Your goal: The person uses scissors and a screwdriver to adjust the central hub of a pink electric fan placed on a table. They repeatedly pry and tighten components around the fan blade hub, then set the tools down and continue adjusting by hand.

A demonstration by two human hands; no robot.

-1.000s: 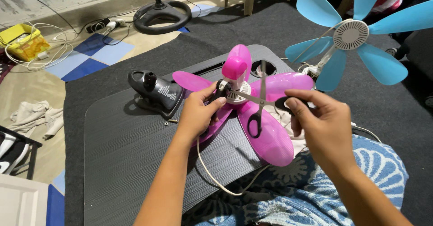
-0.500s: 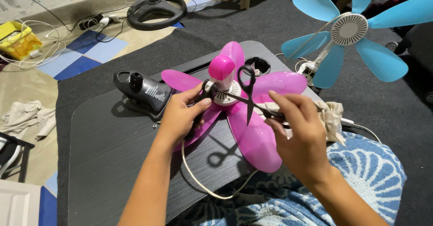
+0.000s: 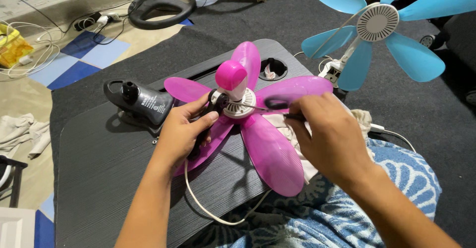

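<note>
At pink fan (image 3: pixel 270 149) hub, right hand (image 3: pixel 332 139) grip closed (scissors (image 3: pixel 277 104)).

- Bare left hand (image 3: pixel 184 131) and forearm, no sleeve, ring or watch in view.
- Bare right hand (image 3: pixel 331 140), likewise unsleeved.
- Blue garment (image 3: pixel 396 178) over lap, patterned with white scallop shapes.

Yellow package (image 3: pixel 11 50) far left on floor; pale label (image 3: pixel 157 108) on black clamp base (image 3: pixel 141 102).
</note>
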